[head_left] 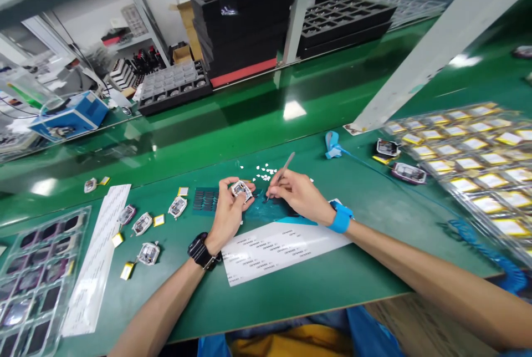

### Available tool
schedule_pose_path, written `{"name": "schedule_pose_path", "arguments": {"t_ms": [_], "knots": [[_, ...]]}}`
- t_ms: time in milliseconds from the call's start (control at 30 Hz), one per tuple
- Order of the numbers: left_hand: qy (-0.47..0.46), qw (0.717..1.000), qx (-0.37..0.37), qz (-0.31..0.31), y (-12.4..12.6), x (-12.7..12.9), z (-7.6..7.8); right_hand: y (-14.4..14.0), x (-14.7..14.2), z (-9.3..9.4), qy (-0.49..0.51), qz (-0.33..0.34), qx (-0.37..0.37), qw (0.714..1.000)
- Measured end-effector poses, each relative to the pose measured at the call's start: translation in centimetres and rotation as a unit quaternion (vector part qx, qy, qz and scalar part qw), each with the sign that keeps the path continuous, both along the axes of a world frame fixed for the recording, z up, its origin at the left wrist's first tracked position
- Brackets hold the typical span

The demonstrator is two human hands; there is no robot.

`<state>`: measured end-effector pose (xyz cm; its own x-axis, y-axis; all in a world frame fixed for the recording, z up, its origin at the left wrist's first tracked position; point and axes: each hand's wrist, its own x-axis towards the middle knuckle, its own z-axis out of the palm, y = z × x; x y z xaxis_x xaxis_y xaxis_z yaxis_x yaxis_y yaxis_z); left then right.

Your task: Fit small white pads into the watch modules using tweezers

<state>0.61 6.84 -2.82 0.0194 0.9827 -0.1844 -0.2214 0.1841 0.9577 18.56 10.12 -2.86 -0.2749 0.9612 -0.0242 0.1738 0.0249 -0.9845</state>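
My left hand (226,213) grips an opened smartwatch case (241,191) between thumb and fingers, its inner parts facing up. In my right hand (301,193) is a pair of slim metal tweezers (286,164), held like a pen, tips down at a teal sheet (260,212). Dark strips (205,200) line the left part of that sheet. Small white scraps (266,172) lie scattered just beyond my hands. Under my wrists, a printed white sheet (282,251) rests on the green bench. A blue wrist strap (341,217) circles my right wrist.
Several opened watch cases with batteries (148,253) lie at left, near a white strip (97,263) and a tray of dark screens (37,279). Battery trays (469,163) fill the right. A blue coiled cord (490,249) crosses there. A slanted metal post (436,41) and black trays (245,24) stand behind.
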Motion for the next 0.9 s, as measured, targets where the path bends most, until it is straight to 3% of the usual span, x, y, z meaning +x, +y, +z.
{"name": "schedule_pose_path", "arguments": {"t_ms": [167, 267, 400, 533, 633, 733, 900], "knots": [[-0.014, 1.000, -0.007, 0.005, 0.2, -0.1, 0.0, 0.4, 0.3, -0.2, 0.045, -0.003, -0.045, 0.998], [-0.046, 0.998, -0.041, 0.009, 0.5, -0.3, 0.9, 0.5, 0.5, 0.8, 0.057, -0.010, -0.042, 0.997], [-0.070, 0.995, -0.057, -0.048, 1.0, -0.7, 4.3, 0.6, 0.3, 5.8, 0.045, -0.026, 0.056, 0.997], [-0.079, 0.993, -0.005, -0.089, 1.0, -0.7, 9.3, 0.3, -0.6, 12.5, 0.031, 0.026, 0.175, 0.984], [-0.068, 0.993, 0.031, -0.087, 0.8, -0.6, 12.1, 0.0, -1.5, 15.5, 0.008, 0.047, 0.228, 0.972], [-0.056, 0.995, 0.048, -0.070, 0.6, -0.8, 13.2, 0.0, -2.1, 16.2, 0.009, 0.045, 0.242, 0.969], [-0.056, 0.995, 0.043, -0.069, 0.1, -1.4, 13.3, 0.2, -2.4, 15.7, 0.019, 0.064, 0.238, 0.969]]}}
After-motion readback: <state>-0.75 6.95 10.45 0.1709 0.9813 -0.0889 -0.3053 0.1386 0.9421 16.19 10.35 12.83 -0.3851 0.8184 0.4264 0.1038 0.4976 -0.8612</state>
